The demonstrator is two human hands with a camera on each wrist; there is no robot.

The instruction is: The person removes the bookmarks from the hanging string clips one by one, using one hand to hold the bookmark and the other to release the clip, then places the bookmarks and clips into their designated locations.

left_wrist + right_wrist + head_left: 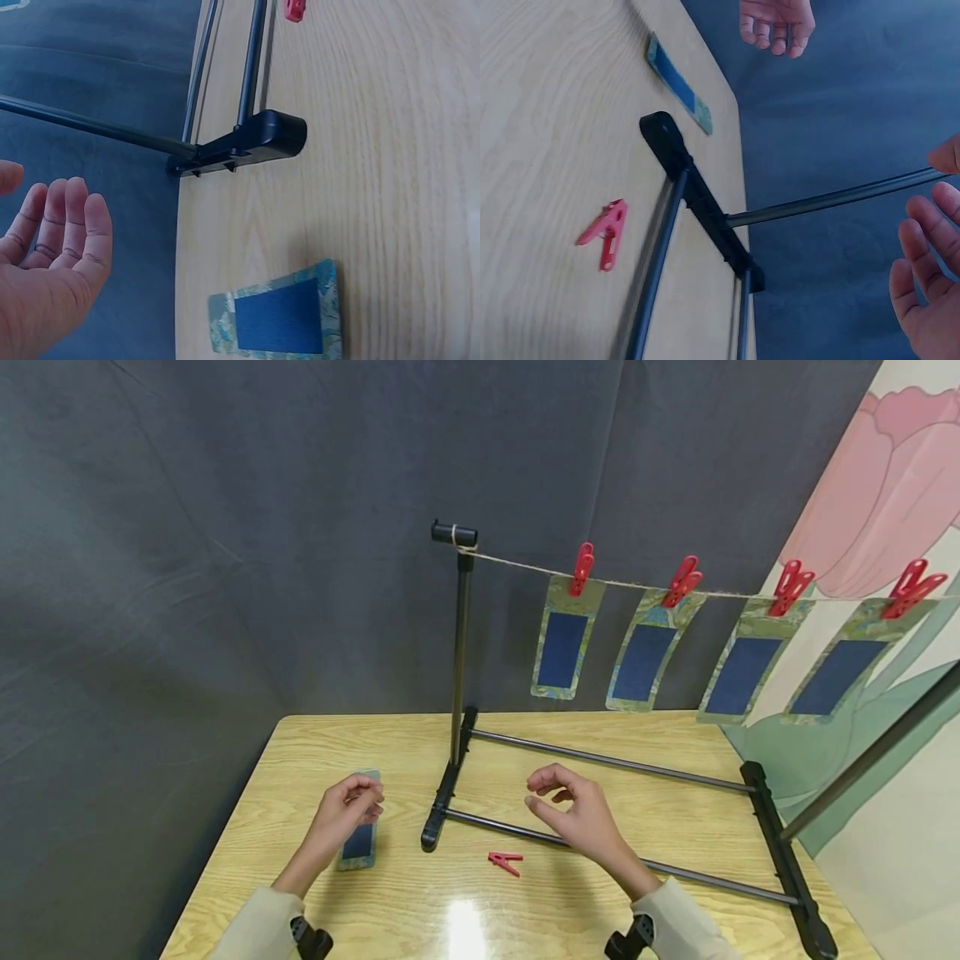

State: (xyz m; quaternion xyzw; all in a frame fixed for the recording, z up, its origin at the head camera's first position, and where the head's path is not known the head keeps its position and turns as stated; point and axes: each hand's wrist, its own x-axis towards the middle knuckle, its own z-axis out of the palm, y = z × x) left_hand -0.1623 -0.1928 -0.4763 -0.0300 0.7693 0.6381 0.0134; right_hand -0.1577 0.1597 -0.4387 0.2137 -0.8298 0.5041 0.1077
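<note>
My left hand [347, 814] hovers over a bookmark-like card [358, 841] with a dark blue panel and a patterned border, which lies on the table. In the left wrist view that card [279, 315] is apart from the relaxed fingers. Above the stand's front bar floats my right hand [573, 810], fingers loosely curved and holding nothing. A red clothespin [506, 862] lies on the wood between the two hands. Several similar cards [561, 647] hang from a string [517, 562], each under a red clothespin [582, 568].
A black metal stand has an upright post [461, 652], a foot [447, 789] and two low bars [615, 763] across the wooden table [300, 760]. Behind it hangs a dark curtain [300, 527]. A flower-painted wall panel [885, 502] is at the right.
</note>
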